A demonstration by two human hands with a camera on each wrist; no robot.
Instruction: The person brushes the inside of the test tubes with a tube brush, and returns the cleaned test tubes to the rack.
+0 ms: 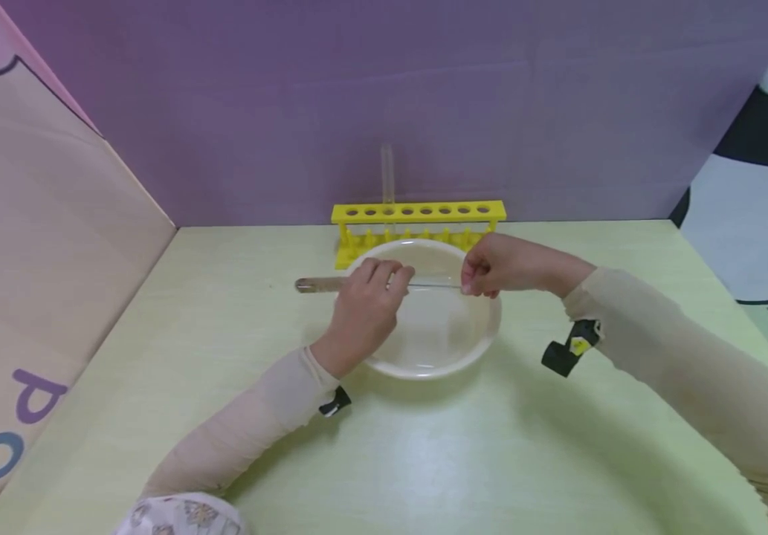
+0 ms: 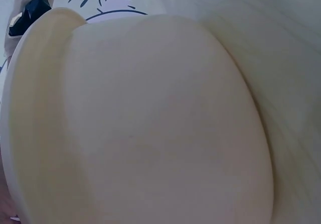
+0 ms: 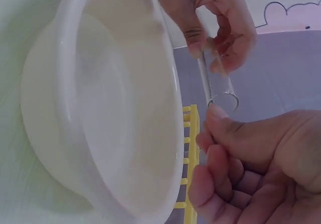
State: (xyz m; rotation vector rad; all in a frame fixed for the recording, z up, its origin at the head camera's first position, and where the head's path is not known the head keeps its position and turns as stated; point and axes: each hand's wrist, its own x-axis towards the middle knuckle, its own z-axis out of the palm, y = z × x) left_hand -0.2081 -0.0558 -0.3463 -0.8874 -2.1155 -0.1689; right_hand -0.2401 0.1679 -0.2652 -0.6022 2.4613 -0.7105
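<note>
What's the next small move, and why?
Probably twist the test tube brush slightly with the right hand: it already pinches the wire by the mouth of the test tube, the left hand grips the tube above the white basin, and the bristles appear to sit at the closed end.

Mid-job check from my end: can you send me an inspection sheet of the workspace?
Surface: pale table, white basin standing on it.
Job's things: clear test tube held sideways over the basin, thin wire inside, apparently a brush's; yellow rack behind, one upright tube in it.
Clutter: nothing seen.
Hands: left hand grips the test tube; right hand pinches the wire near its mouth.
Cables: nothing seen.
Surroundings: purple panel behind, printed panels either side.
</note>
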